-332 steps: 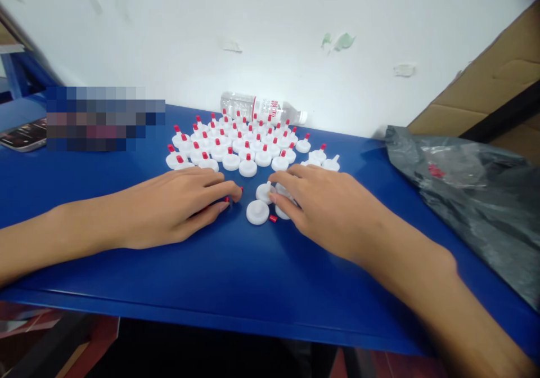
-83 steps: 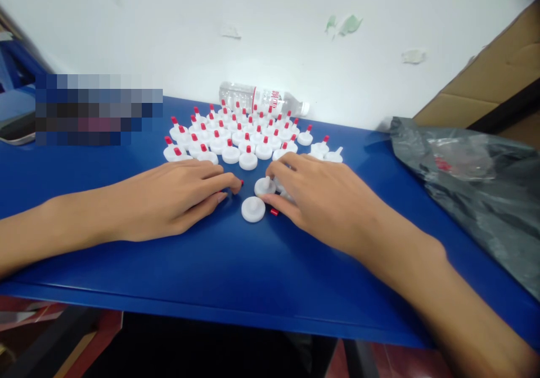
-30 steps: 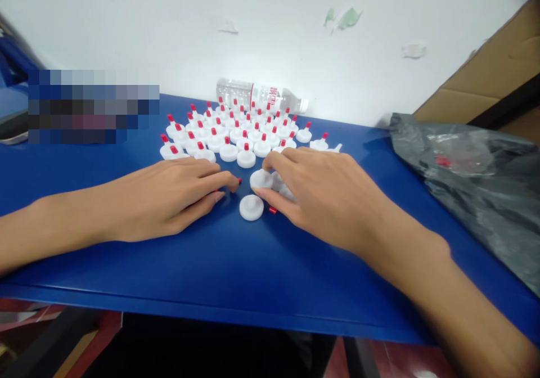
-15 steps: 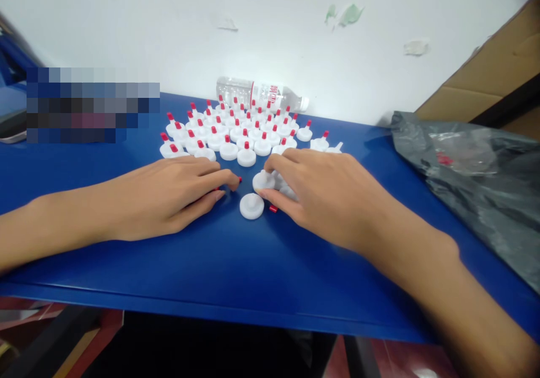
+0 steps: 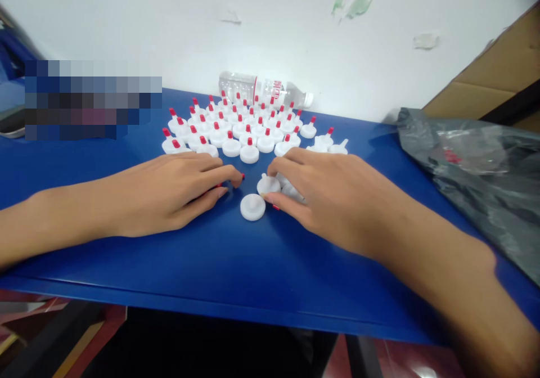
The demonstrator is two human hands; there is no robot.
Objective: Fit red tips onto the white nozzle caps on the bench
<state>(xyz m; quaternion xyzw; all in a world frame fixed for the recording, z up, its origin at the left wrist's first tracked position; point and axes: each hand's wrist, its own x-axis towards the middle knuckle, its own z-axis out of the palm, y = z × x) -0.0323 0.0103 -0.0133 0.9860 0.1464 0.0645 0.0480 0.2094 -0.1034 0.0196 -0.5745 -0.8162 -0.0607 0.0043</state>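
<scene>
My right hand (image 5: 333, 201) has its thumb and index finger closed on the rim of a white nozzle cap (image 5: 269, 185) with a bare spout. More white caps lie partly hidden under its fingers, and a sliver of red shows below the thumb. In front of these, another white nozzle cap (image 5: 252, 207) stands by itself, spout up. My left hand (image 5: 189, 192) rests palm down on the table, thumb and index finger apart. Small red tips (image 5: 243, 176) peek out at its index finger and between its fingers, mostly covered.
Behind my hands stand several white nozzle caps with red tips (image 5: 249, 152). A clear plastic bottle (image 5: 265, 90) lies against the wall. On the right, a grey plastic bag (image 5: 464, 164) sits on the blue table (image 5: 236, 271) near cardboard (image 5: 481, 80).
My right hand has shifted slightly right and toward me with the white nozzle cap, and its thumb covers more of the red piece. My left hand is nearly still. The view has tilted slightly.
</scene>
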